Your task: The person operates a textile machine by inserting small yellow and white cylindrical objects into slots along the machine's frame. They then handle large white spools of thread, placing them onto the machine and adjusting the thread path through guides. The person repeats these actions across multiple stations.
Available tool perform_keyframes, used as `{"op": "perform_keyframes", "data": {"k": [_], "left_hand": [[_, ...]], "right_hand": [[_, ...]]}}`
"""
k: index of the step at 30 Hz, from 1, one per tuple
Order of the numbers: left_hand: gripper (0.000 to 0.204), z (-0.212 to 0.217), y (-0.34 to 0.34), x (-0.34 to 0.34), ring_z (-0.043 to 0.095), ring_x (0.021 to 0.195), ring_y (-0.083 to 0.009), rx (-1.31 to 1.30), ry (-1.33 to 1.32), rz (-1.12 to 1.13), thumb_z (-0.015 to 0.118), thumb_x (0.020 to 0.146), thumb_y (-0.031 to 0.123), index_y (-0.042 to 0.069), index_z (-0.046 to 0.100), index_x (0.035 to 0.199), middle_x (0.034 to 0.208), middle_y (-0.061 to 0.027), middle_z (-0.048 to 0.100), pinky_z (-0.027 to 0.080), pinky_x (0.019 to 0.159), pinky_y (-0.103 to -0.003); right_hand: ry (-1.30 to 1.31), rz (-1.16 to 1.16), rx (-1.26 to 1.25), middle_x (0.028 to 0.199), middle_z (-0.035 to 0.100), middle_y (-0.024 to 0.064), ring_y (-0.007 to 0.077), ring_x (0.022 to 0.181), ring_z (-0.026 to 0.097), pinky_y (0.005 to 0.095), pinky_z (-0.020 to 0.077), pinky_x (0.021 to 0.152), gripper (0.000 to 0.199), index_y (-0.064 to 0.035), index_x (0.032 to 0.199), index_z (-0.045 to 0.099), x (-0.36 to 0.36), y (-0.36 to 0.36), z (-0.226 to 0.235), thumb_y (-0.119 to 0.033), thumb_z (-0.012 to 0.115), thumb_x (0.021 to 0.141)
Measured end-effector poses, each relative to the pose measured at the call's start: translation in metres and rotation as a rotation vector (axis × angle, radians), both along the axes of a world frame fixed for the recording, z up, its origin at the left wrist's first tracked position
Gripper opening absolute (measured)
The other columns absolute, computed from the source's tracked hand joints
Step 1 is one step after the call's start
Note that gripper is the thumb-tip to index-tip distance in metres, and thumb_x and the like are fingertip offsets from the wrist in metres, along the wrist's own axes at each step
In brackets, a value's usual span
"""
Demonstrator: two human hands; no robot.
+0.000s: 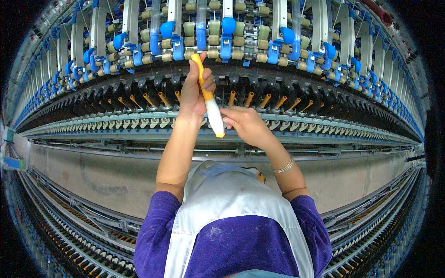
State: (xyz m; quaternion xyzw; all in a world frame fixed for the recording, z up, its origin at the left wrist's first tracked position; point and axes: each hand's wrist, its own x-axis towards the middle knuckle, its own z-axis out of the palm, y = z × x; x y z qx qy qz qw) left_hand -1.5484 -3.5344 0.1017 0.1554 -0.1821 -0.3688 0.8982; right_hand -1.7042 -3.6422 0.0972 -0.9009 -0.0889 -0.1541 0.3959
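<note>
Head view: a slim bobbin point(207, 95), bare orange above, white thread point(214, 116) bulging below, yellow-orange tip, tilts before the machine point(264, 72). The left hand's point(193, 91) fingers wrap its orange part; the right hand's point(250, 126) curl beside the white, whether pinching I cannot tell.

Fisheye view in bright, diffuse light from a source outside the frame. Your white apron point(241, 197) carries a soft sheen. Above it, the yarn on your bobbin point(214, 116) is nearly washed out, yet its outline stays crisp; farther above, the machine point(227, 41) is clear at its middle, with deep shadow beneath its rollers. To either side of the apron, straight lines bow, detail softens outward, and the corners sink to black.
</note>
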Motion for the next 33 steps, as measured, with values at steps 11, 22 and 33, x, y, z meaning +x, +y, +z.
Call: {"op": "perform_keyframes", "data": {"k": [11,22,33], "left_hand": [[0.036,-0.009,0.005,-0.019,0.054,0.081,-0.0160,0.115,0.047,0.063,0.051,0.098,0.022,0.008,0.046,0.131,0.092,-0.0075,0.056,0.052,0.075,-0.033],[0.074,-0.064,0.018,-0.104,0.045,0.051,-0.0074,0.139,0.098,-0.899,0.026,0.095,0.064,0.004,0.043,0.135,0.070,0.0012,0.047,0.041,0.046,-0.023],[0.027,-0.187,0.235,0.001,0.064,0.079,-0.0377,1.796,-1.706,-0.168,0.061,0.087,0.023,0.008,0.058,0.109,0.086,-0.0154,0.065,0.050,0.068,-0.050]], "right_hand": [[-0.088,-0.020,0.604,0.100,0.060,0.0083,0.0173,0.091,0.060,0.0296,0.0478,0.071,0.013,-0.0018,0.083,0.063,-0.024,0.002,-0.001,-0.013,0.058,0.087],[-0.093,-0.224,1.112,0.085,0.068,0.0110,0.0073,0.053,0.054,0.0215,0.0448,0.047,0.014,-0.0040,0.089,0.060,0.009,-0.047,0.033,-0.016,0.054,0.094],[0.683,-0.350,0.869,0.066,0.040,-0.0066,0.0039,0.056,0.034,0.0205,0.0285,0.047,0.028,-0.0022,0.111,0.059,0.006,-0.034,-0.228,-0.020,0.066,0.090]]}}
